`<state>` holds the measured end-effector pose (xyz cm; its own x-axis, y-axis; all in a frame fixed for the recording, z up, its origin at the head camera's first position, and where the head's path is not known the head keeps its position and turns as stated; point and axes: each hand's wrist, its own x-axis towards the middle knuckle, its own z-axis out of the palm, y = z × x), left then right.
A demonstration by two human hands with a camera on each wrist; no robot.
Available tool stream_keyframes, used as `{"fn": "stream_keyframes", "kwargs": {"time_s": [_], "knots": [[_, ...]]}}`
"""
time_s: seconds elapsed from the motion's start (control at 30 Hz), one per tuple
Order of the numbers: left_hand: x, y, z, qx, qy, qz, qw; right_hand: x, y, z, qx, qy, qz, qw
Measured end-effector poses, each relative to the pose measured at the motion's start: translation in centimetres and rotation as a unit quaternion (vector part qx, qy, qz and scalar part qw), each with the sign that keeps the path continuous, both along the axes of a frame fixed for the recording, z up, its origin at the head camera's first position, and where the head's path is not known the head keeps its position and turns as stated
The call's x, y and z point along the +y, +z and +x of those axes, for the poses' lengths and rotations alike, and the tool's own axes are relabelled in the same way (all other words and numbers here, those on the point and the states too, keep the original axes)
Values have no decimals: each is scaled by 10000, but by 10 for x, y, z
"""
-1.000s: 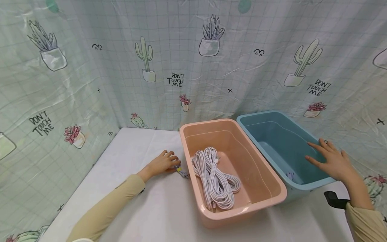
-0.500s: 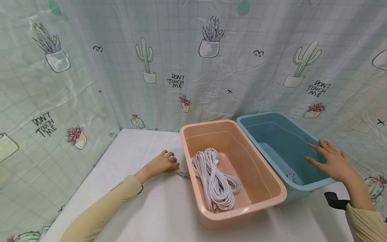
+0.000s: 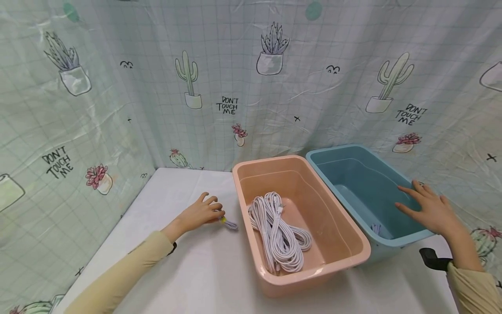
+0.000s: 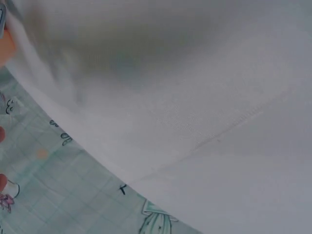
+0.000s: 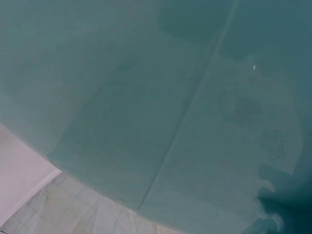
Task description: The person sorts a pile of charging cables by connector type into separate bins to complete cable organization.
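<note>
My left hand (image 3: 198, 214) pinches a small bundle of pale cable (image 3: 230, 225) with a yellow tie between thumb and fingers. It is just above the white table, to the left of the pink bin (image 3: 270, 174). Part of the bundle is hidden behind the fingers. In the left wrist view, only fingertips (image 4: 2, 182) show at the left edge. My right hand (image 3: 433, 213) has its fingers spread over the right rim of the blue bin (image 3: 345, 168) and holds nothing. Coiled white cables (image 3: 285, 242) lie in the pink bin. A small pale purple bundle (image 3: 376, 228) lies in the blue bin.
The two bins stand side by side on the white table (image 3: 188, 270), with the blue one on the right. A curtain (image 3: 149, 87) printed with cacti hangs close behind them and along the left side. The right wrist view is filled mostly by the blue bin's surface (image 5: 122, 122).
My left hand has drawn back to the left, away from the pink bin, and the cable bundle has come along with it. The right hand stays over the blue bin's rim.
</note>
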<state>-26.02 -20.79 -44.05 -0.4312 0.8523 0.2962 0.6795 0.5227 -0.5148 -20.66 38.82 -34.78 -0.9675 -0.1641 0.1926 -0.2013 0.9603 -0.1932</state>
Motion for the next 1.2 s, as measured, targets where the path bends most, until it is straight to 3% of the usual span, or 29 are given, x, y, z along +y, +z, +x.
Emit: {"fn": "stream_keyframes", "kwargs": {"time_s": [0.2, 0.33, 0.77, 1.07, 1.2], "knots": [[-15, 10, 9, -335, 425, 94, 9985, -1, 1, 0, -14, -15, 5, 10000], [-26, 24, 14, -353, 577, 194, 9975, -2, 2, -1, -34, -28, 21, 10000], [-45, 87, 23, 363, 274, 673, 9967, 1, 2, -3, -36, -30, 25, 10000], [-33, 130, 30, 982, 105, 440, 9941, 2, 1, -3, -14, -8, 57, 10000], [-24, 146, 32, 1025, 2, 383, 9940, 1, 2, -3, -24, -4, 63, 10000]]}}
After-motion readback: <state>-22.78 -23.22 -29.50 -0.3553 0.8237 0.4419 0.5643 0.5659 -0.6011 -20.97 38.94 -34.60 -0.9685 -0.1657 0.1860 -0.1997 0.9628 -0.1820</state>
